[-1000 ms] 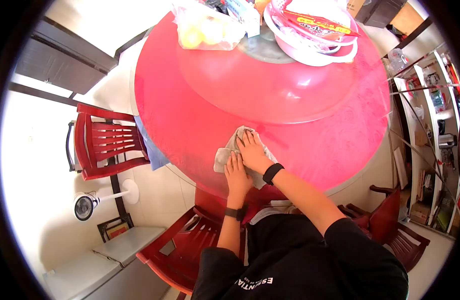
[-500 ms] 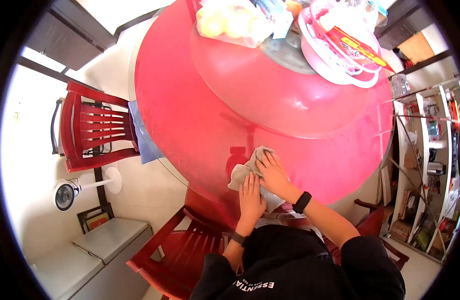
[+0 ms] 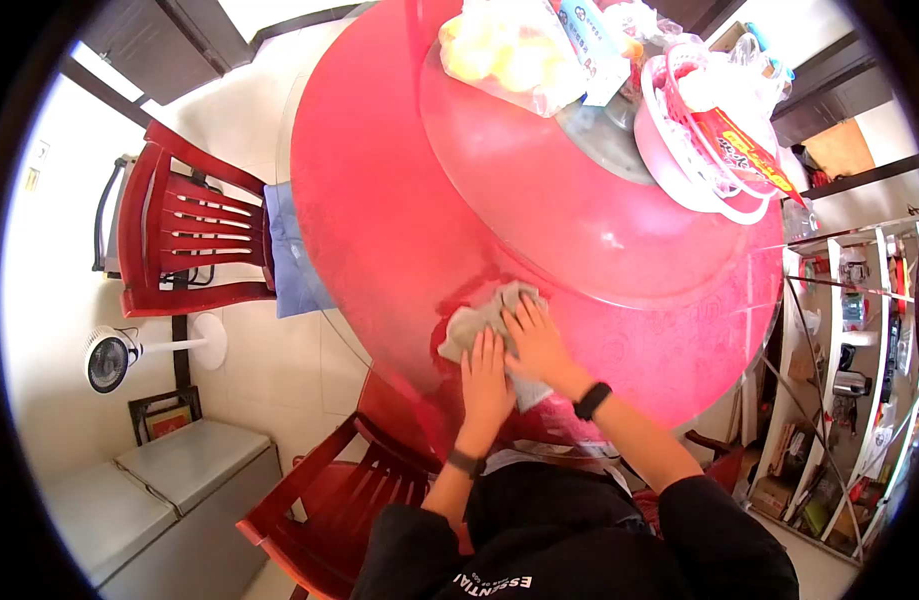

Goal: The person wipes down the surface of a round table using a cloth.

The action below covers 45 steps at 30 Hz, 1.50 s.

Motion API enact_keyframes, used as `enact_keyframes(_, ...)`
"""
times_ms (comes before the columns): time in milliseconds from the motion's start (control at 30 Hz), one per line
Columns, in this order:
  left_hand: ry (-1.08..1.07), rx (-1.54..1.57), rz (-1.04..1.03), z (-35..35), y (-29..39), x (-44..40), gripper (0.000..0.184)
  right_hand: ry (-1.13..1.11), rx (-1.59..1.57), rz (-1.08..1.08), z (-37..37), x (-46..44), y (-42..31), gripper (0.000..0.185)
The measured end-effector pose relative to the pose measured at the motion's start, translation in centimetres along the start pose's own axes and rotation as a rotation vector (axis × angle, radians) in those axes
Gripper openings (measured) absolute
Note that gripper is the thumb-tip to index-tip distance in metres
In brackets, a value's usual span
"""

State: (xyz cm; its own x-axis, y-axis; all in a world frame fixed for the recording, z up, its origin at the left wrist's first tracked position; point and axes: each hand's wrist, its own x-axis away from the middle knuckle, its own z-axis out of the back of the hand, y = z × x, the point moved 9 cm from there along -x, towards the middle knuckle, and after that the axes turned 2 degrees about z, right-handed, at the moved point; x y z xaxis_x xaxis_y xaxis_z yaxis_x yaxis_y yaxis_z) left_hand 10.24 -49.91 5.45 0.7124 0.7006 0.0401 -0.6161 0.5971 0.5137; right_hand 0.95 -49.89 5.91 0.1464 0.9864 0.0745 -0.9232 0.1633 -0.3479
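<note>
Since the earlier frame, one greyish cloth (image 3: 469,328) has been shifted closer to the rim of the round turntable (image 3: 569,225), and the whole view has been turned slightly. The cloth is spread near the near edge of the red table (image 3: 354,180), with a darker red patch seen along its upper left. It is pressed by two hands: the left hand (image 3: 487,388) and the right hand (image 3: 537,345) are laid flat, each grip unclosed, fingers extended. One dark band is worn on each wrist. Toward the far edge are set one clear plastic bag of yellow fruit (image 3: 504,62), uncounted, one blue-and-white carton (image 3: 592,48) and one pink basin (image 3: 669,172), topped by one red packet (image 3: 747,160).
</note>
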Motion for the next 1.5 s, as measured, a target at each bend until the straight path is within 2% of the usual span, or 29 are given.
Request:
enact_keyframes(133, -0.252, 0.052, -0.067, -1.8, 2.8, 6.8, 0.065, -0.219, -0.166, -0.096, -0.6, 9.5, -1.5, 0.064)
enact_keyframes(233, -0.301, 0.09, -0.183, -3.1, 5.7, 8.8, 0.067, -0.256, -0.274, -0.426, -1.7, 16.0, 2.1, 0.063)
enact_keyframes(367, -0.222, 0.189, -0.247, -5.6, 8.4, 6.4, 0.071, -0.033, -0.101, -0.532, -0.1, 15.2, 5.8, 0.064)
enact_keyframes(400, -0.222, 0.29, -0.202, -5.3, 8.6, 4.6, 0.072, 0.01, -0.051, -0.544, -0.2, 13.6, 7.1, 0.064)
enact_keyframes(433, -0.197, 0.231, -0.194, -5.3, 8.6, 2.7, 0.072, 0.053, -0.002, -0.558, 0.2, 12.1, 8.1, 0.065)
enact_keyframes(500, -0.15, 0.113, -0.181, -5.3, 8.7, -0.5, 0.072, 0.072, -0.02, -0.555, 1.2, 8.7, 9.2, 0.065)
enact_keyframes(600, -0.157, 0.12, -0.13, -5.5, 7.6, -2.9, 0.073, 0.097, 0.026, -0.548, 1.1, 6.1, 9.7, 0.066)
enact_keyframes(700, -0.18, 0.118, -0.166, -5.5, 7.0, -3.4, 0.077, 0.114, 0.072, -0.535, 1.1, 5.5, 9.5, 0.067)
enact_keyframes(833, -0.158, 0.107, -0.153, -4.6, 6.1, -3.4, 0.075, 0.128, 0.019, -0.491, 1.8, 4.3, 8.2, 0.067)
enact_keyframes(967, -0.143, 0.035, -0.1, -4.6, 4.5, -3.4, 0.073, 0.274, 0.0, -0.351, 2.6, 2.5, 6.8, 0.067)
enact_keyframes(1200, -0.104, -0.053, -0.037, -3.6, 4.5, -4.5, 0.067, 0.273, -0.02, -0.325, 3.1, 0.8, 6.7, 0.063)
enact_keyframes(1500, -0.126, -0.048, 0.038, -3.1, 3.5, -5.6, 0.071, 0.273, -0.099, -0.253, 3.7, -1.4, 6.2, 0.063)
